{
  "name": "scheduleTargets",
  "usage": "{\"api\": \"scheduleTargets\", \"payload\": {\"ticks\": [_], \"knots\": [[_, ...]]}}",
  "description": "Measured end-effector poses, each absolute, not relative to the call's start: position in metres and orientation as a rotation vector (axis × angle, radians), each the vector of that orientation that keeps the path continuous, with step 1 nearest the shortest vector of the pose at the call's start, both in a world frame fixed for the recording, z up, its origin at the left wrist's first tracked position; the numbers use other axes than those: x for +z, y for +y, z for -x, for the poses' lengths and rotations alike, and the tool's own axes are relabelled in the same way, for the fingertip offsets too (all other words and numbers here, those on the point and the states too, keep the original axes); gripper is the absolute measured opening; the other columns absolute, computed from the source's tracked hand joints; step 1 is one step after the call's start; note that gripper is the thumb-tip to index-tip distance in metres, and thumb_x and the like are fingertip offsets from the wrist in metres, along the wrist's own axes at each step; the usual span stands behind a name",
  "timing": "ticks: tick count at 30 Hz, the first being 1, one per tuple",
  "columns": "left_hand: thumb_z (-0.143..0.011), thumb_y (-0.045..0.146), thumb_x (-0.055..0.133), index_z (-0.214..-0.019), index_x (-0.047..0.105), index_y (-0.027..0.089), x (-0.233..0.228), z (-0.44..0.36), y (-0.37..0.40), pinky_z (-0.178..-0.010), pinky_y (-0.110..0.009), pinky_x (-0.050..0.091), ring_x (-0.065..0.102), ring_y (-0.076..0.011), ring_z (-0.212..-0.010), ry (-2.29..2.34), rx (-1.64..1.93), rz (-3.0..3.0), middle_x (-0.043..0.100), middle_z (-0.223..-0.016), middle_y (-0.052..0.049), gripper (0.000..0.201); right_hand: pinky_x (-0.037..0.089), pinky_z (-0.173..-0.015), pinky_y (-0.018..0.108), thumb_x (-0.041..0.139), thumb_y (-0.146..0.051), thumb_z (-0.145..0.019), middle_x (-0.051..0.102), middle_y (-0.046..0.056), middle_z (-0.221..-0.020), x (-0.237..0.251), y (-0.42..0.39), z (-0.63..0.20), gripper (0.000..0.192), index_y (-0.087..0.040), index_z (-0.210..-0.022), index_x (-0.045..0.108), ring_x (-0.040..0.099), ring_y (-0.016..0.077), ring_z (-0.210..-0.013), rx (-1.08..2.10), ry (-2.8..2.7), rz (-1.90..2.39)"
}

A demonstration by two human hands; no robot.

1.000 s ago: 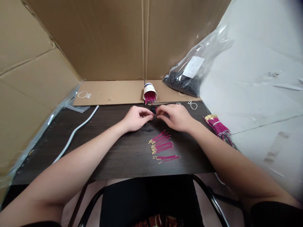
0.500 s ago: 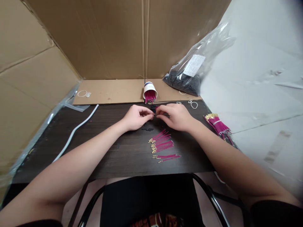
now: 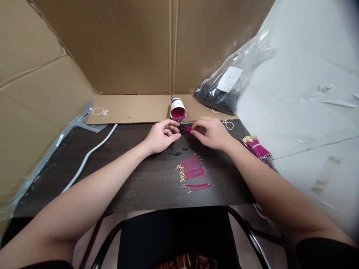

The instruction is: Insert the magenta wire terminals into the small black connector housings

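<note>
Between my hands lies a small pile of magenta wires point(image 3: 185, 129) with black sleeves on their left ends. My left hand point(image 3: 164, 137) is beside those black ends, its thumb and fingers apart with nothing visible between them. Over the right part of the pile, my right hand point(image 3: 212, 133) has thumb and fingertips closed on a magenta wire, partly hidden by the fingers. Loose black sleeves point(image 3: 176, 154) are scattered just in front of the hands. Nearer me, magenta wires with gold tips point(image 3: 193, 173) are spread out in rows, gold ends to the left.
A white paper cup point(image 3: 177, 102) full of magenta wires lies tipped toward me at the back. To its right leans a clear bag point(image 3: 221, 95) of black pieces. A tied wire bundle point(image 3: 258, 146) sits at the right edge. A pale tube point(image 3: 89, 153) and rubber bands point(image 3: 230, 126) lie around.
My hands have moved apart, the right one slightly up and to the right. The sleeved wire pile and more loose black sleeves now show between and below them.
</note>
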State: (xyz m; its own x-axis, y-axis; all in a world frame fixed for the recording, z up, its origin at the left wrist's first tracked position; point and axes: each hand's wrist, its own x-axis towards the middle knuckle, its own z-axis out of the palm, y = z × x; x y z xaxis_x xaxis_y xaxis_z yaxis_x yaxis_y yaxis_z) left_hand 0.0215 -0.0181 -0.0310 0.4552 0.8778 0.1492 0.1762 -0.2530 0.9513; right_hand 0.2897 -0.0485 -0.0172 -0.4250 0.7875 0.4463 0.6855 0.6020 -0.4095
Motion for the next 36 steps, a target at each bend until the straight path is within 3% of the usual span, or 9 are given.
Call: {"api": "scheduleTargets", "payload": {"ticks": [7,19,26,29,36], "knots": [[-0.087,0.025,0.077,-0.098,0.076,0.016,-0.026,-0.014,-0.018,-0.073,-0.032,0.047,0.054,-0.0140,-0.071,0.979,0.901,-2.290,0.073,-0.088,-0.006,0.014,0.047,-0.089,0.037,0.074,-0.033,-0.105,0.069,0.008,-0.100,-0.032,-0.036,-0.295,0.016,-0.019,-0.101,0.081,0.064,0.0229,-0.093,0.176,-2.145,1.271],[-0.093,0.033,0.078,-0.100,0.080,0.019,-0.029,-0.010,-0.018,-0.086,-0.035,0.051,0.066,-0.0200,-0.092,0.766,0.727,-2.416,0.072,-0.097,-0.006,0.016,0.044,-0.083,0.033,0.076,-0.030,-0.102,0.068,0.006,-0.098,-0.028,-0.040,-0.290,0.014,-0.017,-0.106,0.082,0.063,0.0194,-0.089,0.195,-2.151,1.219],[-0.094,0.037,0.080,-0.108,0.082,0.020,-0.025,-0.010,-0.020,-0.098,-0.040,0.052,0.067,-0.0239,-0.105,0.594,0.618,-2.397,0.074,-0.109,-0.008,0.021,0.037,-0.064,0.028,0.074,-0.036,-0.102,0.057,-0.001,-0.071,0.006,-0.066,-0.278,0.024,-0.016,-0.090,0.078,0.047,0.0109,-0.063,0.801,-2.428,0.917],[-0.095,0.036,0.079,-0.107,0.085,0.023,-0.026,-0.012,-0.021,-0.104,-0.044,0.050,0.066,-0.0261,-0.111,0.572,0.585,-2.420,0.074,-0.114,-0.008,0.019,0.040,-0.066,0.027,0.076,-0.035,-0.102,0.060,0.000,-0.076,0.011,-0.073,-0.272,0.021,-0.017,-0.094,0.082,0.052,0.0117,-0.066,0.978,-2.488,0.829],[-0.098,0.032,0.075,-0.098,0.082,0.021,-0.029,-0.016,-0.022,-0.102,-0.045,0.046,0.065,-0.0255,-0.105,0.607,0.537,-2.409,0.076,-0.107,-0.007,0.013,0.044,-0.074,0.028,0.077,-0.013,-0.098,0.065,-0.001,-0.085,0.011,-0.076,-0.264,0.007,-0.017,-0.096,0.083,0.059,0.0118,-0.074,0.976,-2.589,0.795]]}}
